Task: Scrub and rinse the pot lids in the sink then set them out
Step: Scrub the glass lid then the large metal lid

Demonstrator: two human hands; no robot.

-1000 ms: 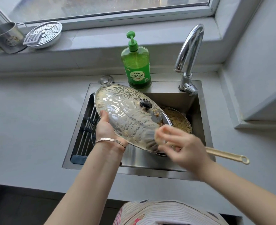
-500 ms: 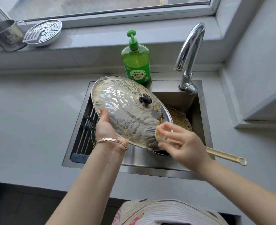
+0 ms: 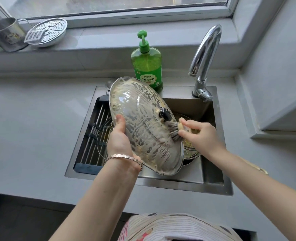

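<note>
A large glass pot lid (image 3: 140,119) with a black knob (image 3: 165,115) is tilted over the steel sink (image 3: 211,181), smeared with yellowish suds. My left hand (image 3: 120,136) grips its left rim, thumb on top. My right hand (image 3: 201,134) holds a pale scrub pad (image 3: 182,126) against the lid's right side, just below the knob. Under the lid, more dirty lids or pans (image 3: 191,148) lie in the basin, mostly hidden.
A green dish soap bottle (image 3: 147,63) stands behind the sink, the chrome tap (image 3: 204,54) at the back right. A drain rack (image 3: 95,136) fills the sink's left part. A metal cup (image 3: 6,35) and a steamer plate (image 3: 48,31) sit on the windowsill. A gold pan handle (image 3: 258,168) sticks out right.
The lid has tipped more upright and turned. My right hand with the pad has slid from the lid's lower edge up toward the knob.
</note>
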